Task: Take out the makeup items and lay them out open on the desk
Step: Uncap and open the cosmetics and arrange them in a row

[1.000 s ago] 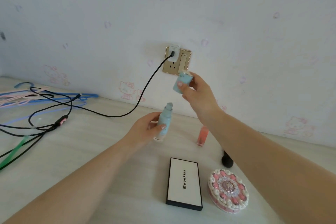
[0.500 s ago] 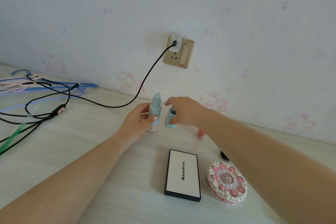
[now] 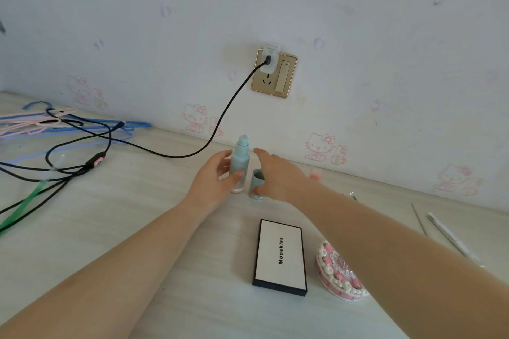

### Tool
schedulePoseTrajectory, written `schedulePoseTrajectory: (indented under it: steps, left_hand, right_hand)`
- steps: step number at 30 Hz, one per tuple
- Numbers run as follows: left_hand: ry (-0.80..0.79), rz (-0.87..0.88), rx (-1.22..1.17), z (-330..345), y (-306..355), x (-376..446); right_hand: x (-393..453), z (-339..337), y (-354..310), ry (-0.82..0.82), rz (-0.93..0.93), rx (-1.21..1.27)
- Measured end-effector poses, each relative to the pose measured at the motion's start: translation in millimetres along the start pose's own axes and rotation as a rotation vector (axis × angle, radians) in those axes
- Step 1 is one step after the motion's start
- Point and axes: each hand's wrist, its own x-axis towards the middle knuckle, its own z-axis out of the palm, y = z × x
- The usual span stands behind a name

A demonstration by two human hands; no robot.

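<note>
1 black-edged palette (image 3: pixel 280 255) reads "Mooekiss", nr desk (image 3: pixel 110 228) front edge; 1 pump bottle (image 3: pixel 240 164) upright, L hand (image 3: pixel 213 183) fingers curled round it; R hand (image 3: pixel 278 176) thumb+fingers pinch 1 cap (image 3: pixel 255 183).

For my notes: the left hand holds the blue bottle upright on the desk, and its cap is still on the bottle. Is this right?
Not quite. The head view shows the cap off, standing on the desk beside the blue bottle, at the right hand. The left hand does hold the bottle upright.

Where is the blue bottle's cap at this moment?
The cap stands on the desk just right of the blue bottle, under the right hand, with the Mooekiss box nearer the camera.
</note>
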Motion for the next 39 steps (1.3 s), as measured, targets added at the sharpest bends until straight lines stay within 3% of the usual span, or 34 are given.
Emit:
schedulePoseTrajectory:
  steps: [5, 7, 11, 14, 18, 27, 31, 36, 39]
  left_hand:
    - [0.337, 0.069, 0.012, 0.0, 18.0, -20.4]
    - [0.367, 0.129, -0.008, 2.6, 29.8, -29.6]
    - [0.201, 0.181, -0.042, 19.7, 52.5, -43.6]
    - [0.001, 0.112, -0.057, 42.1, 60.3, -46.9]
    - [-0.147, 0.017, -0.005, 71.9, 58.7, -42.4]
    - [-0.231, -0.174, 0.164, 118.0, 35.4, -6.8]
    - [-0.255, -0.087, 0.35, 124.1, 29.2, -0.8]
    - [-0.197, -0.075, 0.277, 123.5, 30.2, -4.2]
    - [-0.154, 0.071, 0.301, 120.8, 40.2, -13.2]
  right_hand:
    - [-21.5, -15.8, 7.3, 0.092, -0.038, 0.064]
    - [-34.4, -23.5, 11.1, 0.132, -0.07, 0.081]
    - [-58.9, -45.0, 25.2, 0.238, -0.094, 0.126]
    - [-66.8, -59.3, 45.1, 0.332, -0.014, 0.184]
    - [-69.4, -61.0, 70.9, 0.297, 0.089, 0.188]
    - [-43.1, -36.6, 98.8, 0.146, 0.091, 0.206]
    - [-36.9, -22.3, 109.0, 0.182, 0.093, 0.273]
    - [-48.8, -24.2, 118.6, 0.188, 0.021, 0.536]
    - [-65.1, -34.7, 118.5, 0.189, -0.01, 0.66]
